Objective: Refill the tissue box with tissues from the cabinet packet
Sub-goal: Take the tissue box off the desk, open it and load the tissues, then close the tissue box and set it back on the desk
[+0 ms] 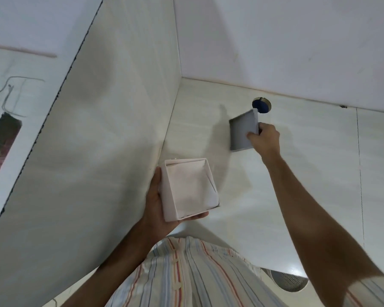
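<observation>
**Mia:** What is the left hand (156, 201) holding?

**Ben:** A white box (190, 188), open on top; the fingers are wrapped under it and the thumb is pressed on its side; I think it is the inside tray of the tissue box, and I see folded white tissue lying in it.

**Mia:** And the right hand (265, 138)?

**Ben:** It reaches out far; the fingers are pinched tight on the edge of a grey cover (242, 132), which is tilted up against the pale counter (308, 173) (it looks like the outer shell of the same tissue box).

**Mia:** So which step is this?

**Ben:** My guess is the two parts are apart for the refill; I cannot see any packet or cabinet here.

**Mia:** What comes next?

**Ben:** Maybe bring the grey cover and the white box together; the open sides must line up straight, or it will jam.
</observation>
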